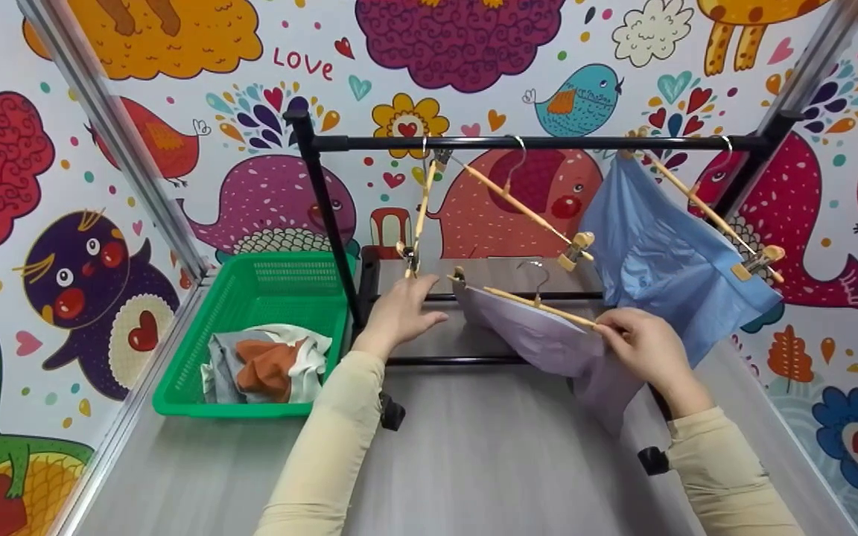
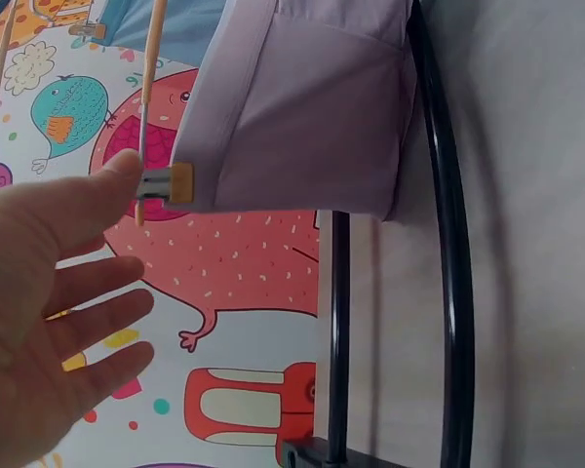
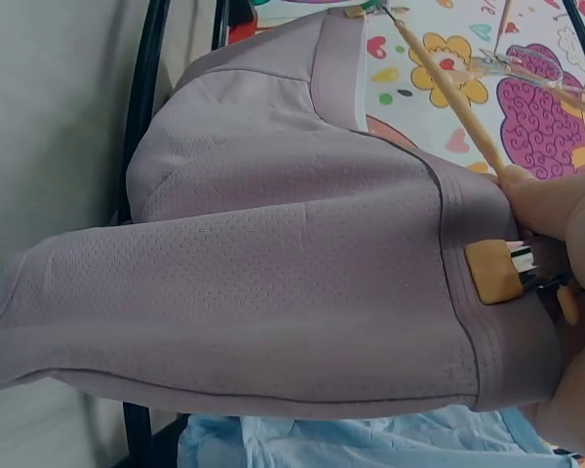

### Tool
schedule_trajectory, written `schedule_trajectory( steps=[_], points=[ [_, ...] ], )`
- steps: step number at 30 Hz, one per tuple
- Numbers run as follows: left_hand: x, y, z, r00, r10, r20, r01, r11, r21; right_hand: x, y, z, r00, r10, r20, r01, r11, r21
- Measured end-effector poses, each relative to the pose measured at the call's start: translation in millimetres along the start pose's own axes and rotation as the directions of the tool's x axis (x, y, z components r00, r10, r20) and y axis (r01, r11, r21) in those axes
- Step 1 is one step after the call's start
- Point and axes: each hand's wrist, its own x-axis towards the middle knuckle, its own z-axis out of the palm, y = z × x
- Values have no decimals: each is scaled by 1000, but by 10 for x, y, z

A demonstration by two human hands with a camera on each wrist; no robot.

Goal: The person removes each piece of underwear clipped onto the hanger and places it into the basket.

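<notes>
Mauve shorts (image 1: 526, 331) hang by their waistband from a wooden clip hanger (image 1: 511, 298), below the rack's top bar. My right hand (image 1: 645, 346) pinches the hanger's right end, beside a wooden clip (image 3: 493, 272) on the waistband. My left hand (image 1: 403, 313) reaches toward the hanger's other end with its fingers apart. In the left wrist view, its thumb tip overlaps the hanger right beside another clip (image 2: 180, 183) on the waistband. Its other fingers (image 2: 107, 327) are spread and hold nothing.
A black garment rack (image 1: 466, 142) carries bare clip hangers (image 1: 507, 195) and, at the right, blue shorts (image 1: 652, 246) on a hanger. A green basket (image 1: 176, 380) with several crumpled clothes (image 1: 269, 365) stands at the left. Behind is a wall with cartoon prints.
</notes>
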Motion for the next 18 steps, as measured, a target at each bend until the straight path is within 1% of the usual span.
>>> schedule_trajectory(
  steps=[4,7,11,18],
  points=[
    [-9,-11,15,1000,-14,-7,14,1000,-2,-3,-26,35,998,-61,10,61,998,15],
    [-14,-18,25,1000,-9,-12,9,1000,-6,-3,-44,49,995,-102,13,101,994,32],
    [-22,-23,32,999,28,-15,-28,1000,-10,0,-65,64,990,-140,10,139,989,45],
    [-60,-28,12,993,110,-36,-110,994,21,12,-66,84,983,-183,-18,184,981,63]
  ],
)
